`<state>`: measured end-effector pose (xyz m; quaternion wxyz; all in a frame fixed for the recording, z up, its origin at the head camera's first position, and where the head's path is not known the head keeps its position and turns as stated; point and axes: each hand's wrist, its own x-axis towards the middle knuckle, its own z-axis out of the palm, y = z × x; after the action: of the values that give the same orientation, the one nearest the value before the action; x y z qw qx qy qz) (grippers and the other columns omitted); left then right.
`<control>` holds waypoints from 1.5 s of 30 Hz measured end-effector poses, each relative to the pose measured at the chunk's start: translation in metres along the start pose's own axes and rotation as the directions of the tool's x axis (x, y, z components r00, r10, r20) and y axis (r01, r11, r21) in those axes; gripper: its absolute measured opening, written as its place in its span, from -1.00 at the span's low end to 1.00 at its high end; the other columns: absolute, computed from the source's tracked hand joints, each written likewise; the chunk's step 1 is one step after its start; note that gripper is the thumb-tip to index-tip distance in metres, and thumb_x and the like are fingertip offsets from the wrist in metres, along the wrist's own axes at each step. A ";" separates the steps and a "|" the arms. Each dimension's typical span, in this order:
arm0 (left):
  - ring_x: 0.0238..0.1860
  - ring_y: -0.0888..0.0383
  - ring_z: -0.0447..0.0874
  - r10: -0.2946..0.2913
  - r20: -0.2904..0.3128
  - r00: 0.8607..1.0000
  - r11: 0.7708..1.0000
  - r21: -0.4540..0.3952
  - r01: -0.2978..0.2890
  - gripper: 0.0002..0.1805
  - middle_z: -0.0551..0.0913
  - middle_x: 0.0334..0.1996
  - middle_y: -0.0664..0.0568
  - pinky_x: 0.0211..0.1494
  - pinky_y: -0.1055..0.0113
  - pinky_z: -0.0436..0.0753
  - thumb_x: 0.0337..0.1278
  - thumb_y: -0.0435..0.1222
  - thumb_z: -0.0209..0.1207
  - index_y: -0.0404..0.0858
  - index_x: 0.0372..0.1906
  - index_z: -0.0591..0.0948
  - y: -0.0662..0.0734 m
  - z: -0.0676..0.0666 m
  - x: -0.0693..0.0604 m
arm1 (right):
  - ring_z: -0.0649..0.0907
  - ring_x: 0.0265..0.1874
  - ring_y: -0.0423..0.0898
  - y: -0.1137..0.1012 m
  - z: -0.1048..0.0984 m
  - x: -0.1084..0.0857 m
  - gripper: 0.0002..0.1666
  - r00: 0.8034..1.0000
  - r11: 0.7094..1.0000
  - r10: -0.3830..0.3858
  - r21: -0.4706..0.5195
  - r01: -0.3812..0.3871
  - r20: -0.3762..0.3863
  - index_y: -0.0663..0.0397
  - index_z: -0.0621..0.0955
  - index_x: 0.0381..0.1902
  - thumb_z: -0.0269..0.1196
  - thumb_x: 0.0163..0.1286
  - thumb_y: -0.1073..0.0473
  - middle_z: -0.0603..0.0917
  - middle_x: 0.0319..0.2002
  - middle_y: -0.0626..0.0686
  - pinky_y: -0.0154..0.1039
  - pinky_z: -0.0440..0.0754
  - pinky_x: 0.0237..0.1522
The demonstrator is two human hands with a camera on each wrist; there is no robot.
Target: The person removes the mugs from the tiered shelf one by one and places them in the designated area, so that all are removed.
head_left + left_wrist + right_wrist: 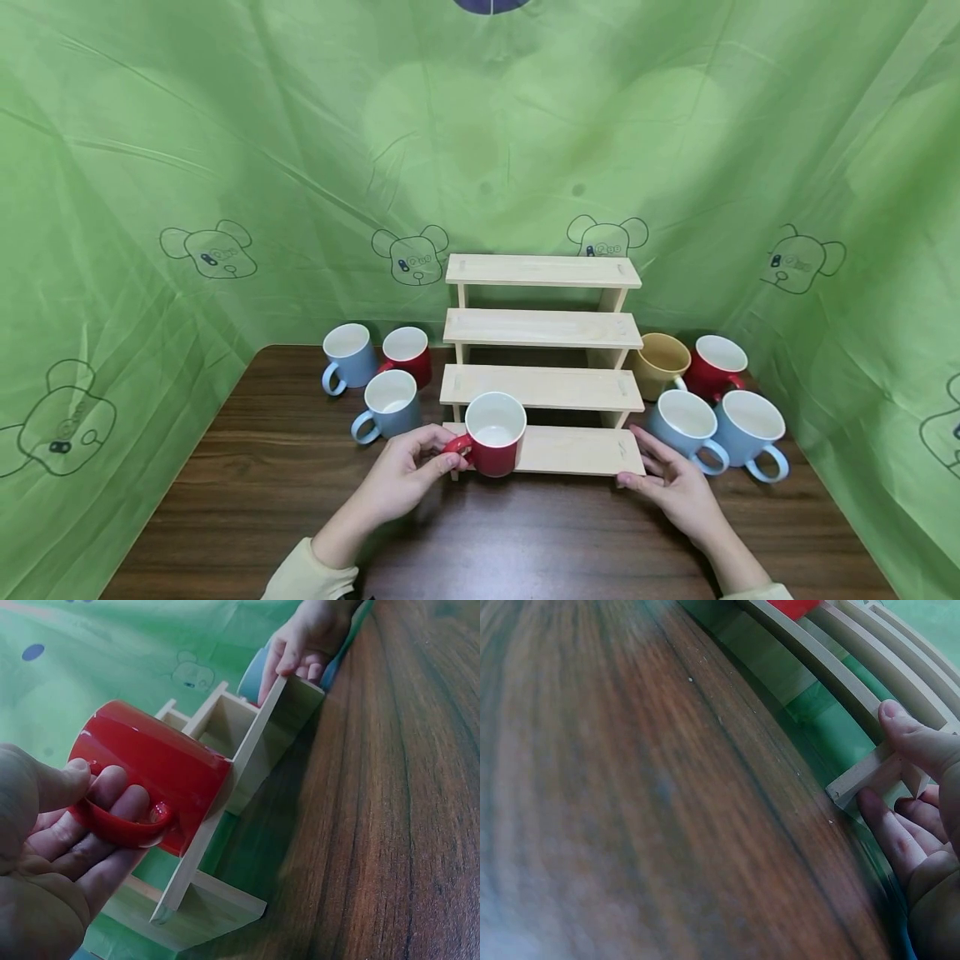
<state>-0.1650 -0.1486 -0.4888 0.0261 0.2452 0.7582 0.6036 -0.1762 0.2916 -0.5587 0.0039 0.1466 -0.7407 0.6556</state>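
Observation:
In the head view my left hand [405, 471] grips the handle of a red mug [495, 454] with a white inside. The left wrist view shows the thumb and fingers around the handle of the red mug [154, 769], its base against the lowest board. This board is the bottom step of a pale wooden four-tier stand [577, 450]. My right hand [675, 487] holds the right end of that step, thumb at the front corner and fingers along the side. In the right wrist view the thumb of the right hand [922, 802] touches the board's edge.
Left of the stand are two blue mugs [393, 408] and a red mug [408, 354]. To its right stand a yellow mug [656, 375], another red mug [708, 375] and two light-blue mugs [750, 429]. A green printed cloth [300, 167] surrounds the brown wooden table [510, 542].

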 end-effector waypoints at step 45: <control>-0.17 -0.13 0.91 0.142 -0.059 0.988 0.989 0.042 -0.140 -0.84 0.88 -0.17 -0.09 -0.09 0.26 0.88 0.47 -0.50 0.31 -0.45 0.04 0.68 0.024 -0.008 -0.004 | 0.73 0.19 -0.30 -0.001 -0.002 0.000 -0.05 0.999 0.998 0.054 -0.011 -0.055 -0.005 0.51 0.28 0.61 0.46 0.38 0.51 0.55 0.47 0.13 -0.21 0.86 -0.02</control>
<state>-0.1566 -0.1542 -0.4656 -0.0446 0.2800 0.7508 0.5966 -0.1765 0.2934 -0.5575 -0.0116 0.1249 -0.7480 0.6517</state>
